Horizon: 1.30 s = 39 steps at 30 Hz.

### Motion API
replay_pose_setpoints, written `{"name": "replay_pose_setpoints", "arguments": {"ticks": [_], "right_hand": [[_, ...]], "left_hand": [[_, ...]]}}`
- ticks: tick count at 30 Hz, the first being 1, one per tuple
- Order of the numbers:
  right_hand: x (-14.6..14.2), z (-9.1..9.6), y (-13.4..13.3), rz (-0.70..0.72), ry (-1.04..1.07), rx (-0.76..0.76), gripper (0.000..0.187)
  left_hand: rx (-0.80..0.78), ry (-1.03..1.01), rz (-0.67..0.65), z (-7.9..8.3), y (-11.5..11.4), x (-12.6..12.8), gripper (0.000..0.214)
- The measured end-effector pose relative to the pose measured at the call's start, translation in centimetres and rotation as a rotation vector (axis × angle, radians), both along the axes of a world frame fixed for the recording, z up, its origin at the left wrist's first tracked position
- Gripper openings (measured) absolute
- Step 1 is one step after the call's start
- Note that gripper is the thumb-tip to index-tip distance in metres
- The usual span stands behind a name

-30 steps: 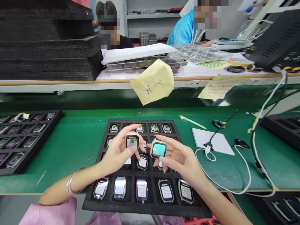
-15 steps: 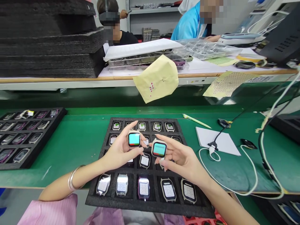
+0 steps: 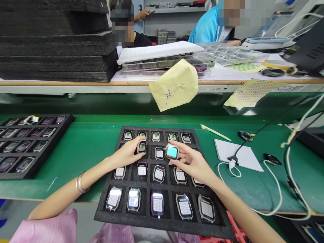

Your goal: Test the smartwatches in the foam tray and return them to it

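Note:
Over the black foam tray (image 3: 126, 218), my left hand (image 3: 129, 151) grips a strapless smartwatch (image 3: 142, 146) by its edges, low at a second-row pocket. That watch's screen shows white and green patches on black. Beside it, my right hand (image 3: 193, 158) holds another smartwatch (image 3: 172, 152) between thumb and fingers, its screen cyan with a red strip at the bottom. The tray's pockets carry several more watch bodies, such as a purple-edged watch (image 3: 157, 204) in the front row. Most lit screens there show a white grid, while back-row screens show green patches.
At the left lies a second foam tray (image 3: 32, 172) of watches. A pen (image 3: 215, 132), white pad (image 3: 238, 155) and white cable (image 3: 279, 189) are to the right. Stacked foam (image 3: 55, 50) and a yellow paper (image 3: 174, 86) are on the shelf. Two people sit beyond.
My left hand has lowered its watch toward the tray, and that screen went from cyan and red to white and green on black. My right hand's watch is slightly higher. The view shifted slightly.

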State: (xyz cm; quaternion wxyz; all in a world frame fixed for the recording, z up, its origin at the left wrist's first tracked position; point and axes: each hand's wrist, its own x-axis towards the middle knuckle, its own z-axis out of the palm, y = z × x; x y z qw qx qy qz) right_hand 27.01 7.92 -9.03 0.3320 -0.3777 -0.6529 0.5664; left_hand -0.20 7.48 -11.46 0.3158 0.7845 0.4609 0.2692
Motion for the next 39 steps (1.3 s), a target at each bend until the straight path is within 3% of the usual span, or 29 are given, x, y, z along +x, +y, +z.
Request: {"name": "replay_pose_setpoints", "arguments": {"ticks": [3,9,12,18,25,28,30,33,36,39], "right_hand": [[0.1,-0.6,1.1,-0.026,-0.088,0.054,0.053],[0.3,-1.0,2.1,0.064,0.035,-0.107,0.061],[0.4,-0.9,2.1,0.054,0.085,-0.134,0.057],[0.5,-0.5,2.0,0.079,0.111,-0.147,0.058],[0.7,-1.0,2.1,0.108,0.040,-0.081,0.062],[0.8,-1.6,2.3,0.073,-0.181,0.079,0.060],[1.1,-1.8,2.6,0.046,-0.442,0.333,0.051],[1.6,-1.5,3.2,0.129,-0.760,0.711,0.045],[1.7,-0.9,3.8,0.228,-0.860,0.818,0.049],[0.9,-0.3,4.1,0.244,-0.809,0.844,0.040]], "left_hand": [[0.135,0.209,-0.049,-0.5,1.0,-0.8,0.040],[0.158,0.272,-0.124,-0.1,1.2,-1.3,0.046],[0.149,0.321,-0.134,0.8,0.6,-2.3,0.050],[0.099,0.559,-0.116,2.7,-0.8,-5.5,0.027],[0.054,0.651,-0.099,3.0,-0.9,-6.2,0.031],[0.040,0.701,-0.096,2.9,-0.5,-5.8,0.028],[0.039,0.753,-0.098,2.8,-0.2,-5.5,0.026],[0.056,0.769,-0.078,2.6,0.2,-5.1,0.024],[0.069,0.703,-0.046,2.4,0.4,-5.1,0.023],[0.082,0.611,-0.003,2.1,0.3,-5.7,0.025]]}}
